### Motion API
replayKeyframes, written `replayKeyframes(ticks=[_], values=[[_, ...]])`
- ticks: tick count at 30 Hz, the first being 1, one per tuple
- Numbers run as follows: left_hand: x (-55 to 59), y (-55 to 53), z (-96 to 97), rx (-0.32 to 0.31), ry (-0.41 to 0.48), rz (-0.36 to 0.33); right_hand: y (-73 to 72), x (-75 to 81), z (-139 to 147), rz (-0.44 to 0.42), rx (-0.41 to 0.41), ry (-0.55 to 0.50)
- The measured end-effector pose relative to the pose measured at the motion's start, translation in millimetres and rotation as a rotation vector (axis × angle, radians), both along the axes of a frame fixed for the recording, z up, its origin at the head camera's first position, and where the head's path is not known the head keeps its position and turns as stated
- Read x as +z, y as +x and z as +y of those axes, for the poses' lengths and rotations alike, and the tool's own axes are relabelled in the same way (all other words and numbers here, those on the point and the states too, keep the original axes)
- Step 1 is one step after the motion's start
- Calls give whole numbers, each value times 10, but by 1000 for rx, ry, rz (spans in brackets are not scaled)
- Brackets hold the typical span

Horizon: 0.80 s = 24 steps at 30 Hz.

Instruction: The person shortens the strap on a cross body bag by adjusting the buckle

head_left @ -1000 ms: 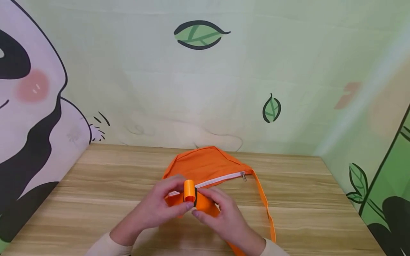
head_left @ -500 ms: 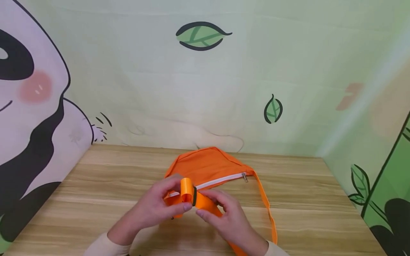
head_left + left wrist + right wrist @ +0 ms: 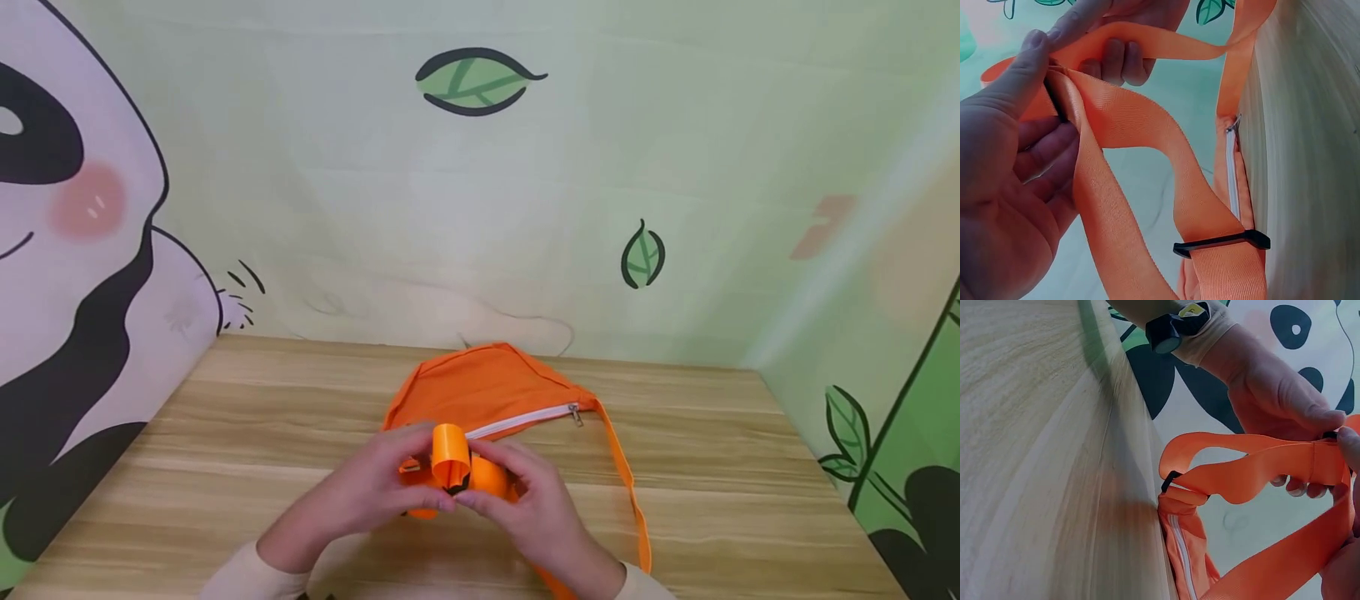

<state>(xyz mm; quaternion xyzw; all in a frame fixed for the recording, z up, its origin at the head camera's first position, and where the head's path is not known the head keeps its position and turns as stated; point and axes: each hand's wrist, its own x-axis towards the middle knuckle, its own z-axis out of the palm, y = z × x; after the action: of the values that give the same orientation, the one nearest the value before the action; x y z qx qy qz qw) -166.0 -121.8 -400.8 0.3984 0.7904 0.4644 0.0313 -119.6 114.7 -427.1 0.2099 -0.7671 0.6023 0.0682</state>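
An orange fabric bag [image 3: 487,387] with a white zipper lies flat on the table, its strap drawn up toward me. Ahead of my body, my left hand [image 3: 371,483] pinches the orange strap [image 3: 450,442] beside a black slider [image 3: 1055,100]. A loop of webbing stands up between both thumbs. My right hand [image 3: 528,496] pinches the same strap just right of the slider, the two thumb tips nearly meeting. A second black buckle [image 3: 1222,242] sits lower on the strap, in the left wrist view. Fingers partly hide the held slider.
A wood-grain table [image 3: 262,417] lies under the bag. Behind it hangs a printed wall cloth [image 3: 337,208] with leaves and a panda. More strap [image 3: 626,475] trails down the bag's right side toward the near edge.
My hands have drawn closer together. The strap loop first shifted left, then swung back right and tipped toward me, leaving less of the slider in sight. The bag has stayed put.
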Motion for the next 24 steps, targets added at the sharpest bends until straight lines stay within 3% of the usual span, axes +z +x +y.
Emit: replayKeyframes(ticks=[5, 10, 15, 19, 24], values=[[33, -21, 9, -19, -35, 16, -1, 10, 4, -21, 21, -31], [51, -10, -8, 19, -117, 39, -12, 21, 19, -103, 14, -59], [41, 6, -27, 48, -199, 152, -28, 35, 53, -169, 2, -70], [48, 15, -66, 61, -243, 259, -40, 46, 92, -183, 10, -53], [78, 28, -129, 54, -308, 336, -38, 36, 130, -188, 28, -35]])
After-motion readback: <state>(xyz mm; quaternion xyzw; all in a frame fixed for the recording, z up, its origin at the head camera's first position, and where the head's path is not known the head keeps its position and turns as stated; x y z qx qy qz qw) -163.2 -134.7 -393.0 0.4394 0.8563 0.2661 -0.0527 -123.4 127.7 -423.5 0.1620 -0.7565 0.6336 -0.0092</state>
